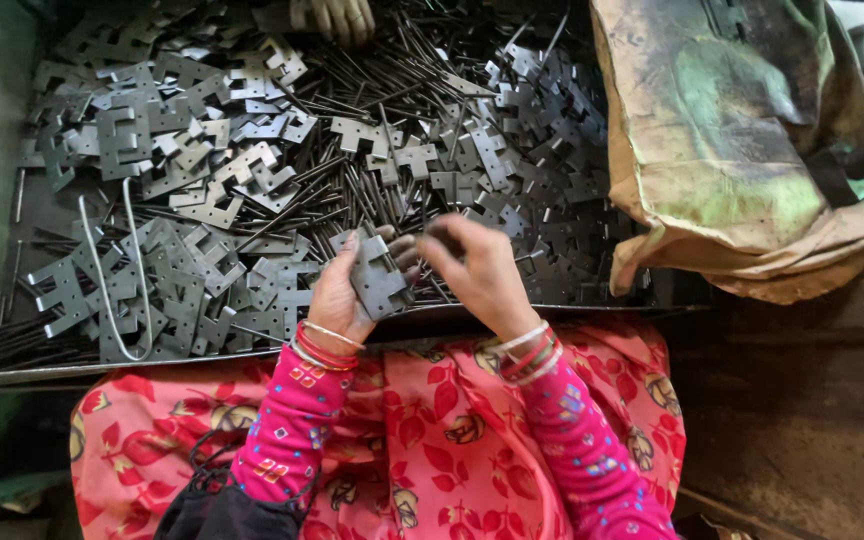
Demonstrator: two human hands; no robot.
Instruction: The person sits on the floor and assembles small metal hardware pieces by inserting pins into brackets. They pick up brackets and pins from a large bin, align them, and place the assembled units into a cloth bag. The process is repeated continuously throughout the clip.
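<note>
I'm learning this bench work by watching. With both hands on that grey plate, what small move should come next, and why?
Probably draw the right hand back a little. The left hand holds a notched grey metal plate above the tray's near edge, and the right fingertips sit at the plate's upper corner, hiding it. Thin metal pins lie loose just behind. Whether a pin is already in that grip cannot be seen.

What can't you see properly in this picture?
- Head view: the right hand covers whatever its fingertips pinch; too hidden to tell.
- The left hand hides the lower edge of the metal plate it holds.
- Another person's hand is cut off by the top edge.
- The tray floor is buried under plates and thin rods.
- The sack hides its contents.
</note>
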